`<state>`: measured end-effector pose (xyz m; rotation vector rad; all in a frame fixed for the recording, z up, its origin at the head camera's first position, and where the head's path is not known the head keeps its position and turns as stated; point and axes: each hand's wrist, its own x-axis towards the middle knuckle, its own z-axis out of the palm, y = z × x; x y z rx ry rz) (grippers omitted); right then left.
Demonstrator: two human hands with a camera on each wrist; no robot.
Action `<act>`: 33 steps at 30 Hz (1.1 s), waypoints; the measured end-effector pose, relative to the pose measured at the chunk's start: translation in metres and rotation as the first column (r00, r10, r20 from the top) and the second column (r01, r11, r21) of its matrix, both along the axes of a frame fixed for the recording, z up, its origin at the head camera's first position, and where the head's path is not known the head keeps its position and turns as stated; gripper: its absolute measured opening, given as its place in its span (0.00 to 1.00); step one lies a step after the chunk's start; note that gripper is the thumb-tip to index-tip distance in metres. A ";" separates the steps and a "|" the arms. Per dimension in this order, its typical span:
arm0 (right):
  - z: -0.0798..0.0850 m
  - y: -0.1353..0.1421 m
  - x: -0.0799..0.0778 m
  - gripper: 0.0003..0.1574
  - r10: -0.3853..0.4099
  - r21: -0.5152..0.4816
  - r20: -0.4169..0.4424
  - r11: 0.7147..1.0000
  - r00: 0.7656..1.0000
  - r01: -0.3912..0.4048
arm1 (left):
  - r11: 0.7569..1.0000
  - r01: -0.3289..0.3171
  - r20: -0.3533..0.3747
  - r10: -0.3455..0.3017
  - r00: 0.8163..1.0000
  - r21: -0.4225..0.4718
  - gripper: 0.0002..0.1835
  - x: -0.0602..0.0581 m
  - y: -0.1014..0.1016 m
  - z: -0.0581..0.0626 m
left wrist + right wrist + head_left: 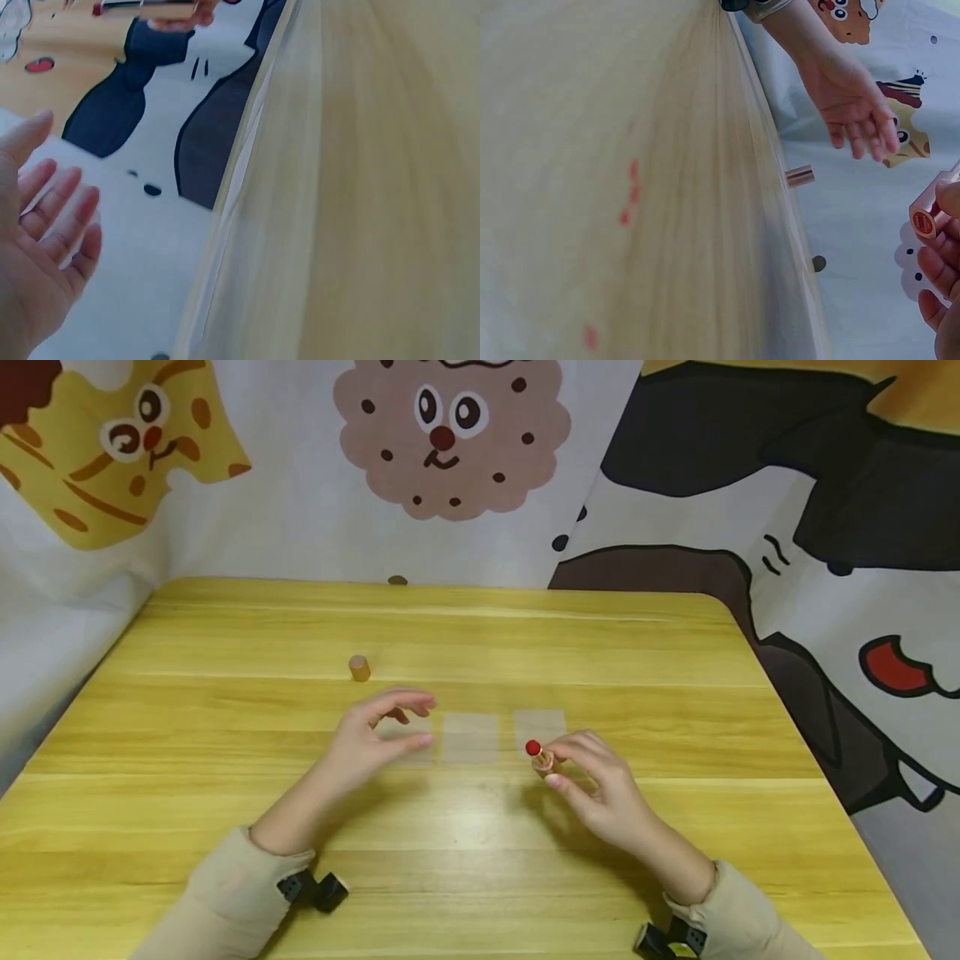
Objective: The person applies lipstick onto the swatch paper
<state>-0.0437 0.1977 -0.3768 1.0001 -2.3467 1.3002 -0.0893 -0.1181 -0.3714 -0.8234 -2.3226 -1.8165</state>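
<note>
An uncapped lipstick (543,762) with a red tip is pinched between the thumb and fingers of my right hand (604,783), above the table on the right. Its round base (924,223) faces the right wrist camera. My left hand (366,735) hovers over the left pale square (420,753), its fingers loosely bent and apart from the thumb, with nothing between them. Beyond the left hand, the gold cap (360,668) stands upright on the table. In the left wrist view the palm of the left hand (45,259) shows bare.
Pale translucent squares lie in a row on the wooden table (480,635): a middle square (470,738) and a right square (542,723), the latter partly behind the lipstick. A cartoon-printed cloth (285,527) hangs behind the table.
</note>
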 end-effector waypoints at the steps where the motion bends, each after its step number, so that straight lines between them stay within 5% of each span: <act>1: 0.000 0.000 0.000 0.21 0.000 0.001 -0.002 1.000 1.000 0.000 | 1.000 -0.003 0.007 0.003 1.000 -0.022 0.22 -0.001 -0.004 -0.001; 13: 0.000 -0.002 0.000 0.23 0.016 0.015 -0.007 1.000 1.000 -0.016 | 0.953 0.021 0.115 0.015 0.993 -0.302 0.32 -0.007 -0.044 -0.016; 26: -0.001 -0.001 0.000 0.22 0.004 0.050 0.032 0.999 0.999 -0.005 | 0.920 0.073 0.178 -0.004 0.984 -0.385 0.34 -0.015 -0.061 -0.026; 33: -0.001 -0.001 0.000 0.20 0.002 0.068 0.039 0.998 0.999 -0.005 | 0.891 0.173 0.206 -0.092 0.974 -0.419 0.37 -0.018 -0.067 -0.028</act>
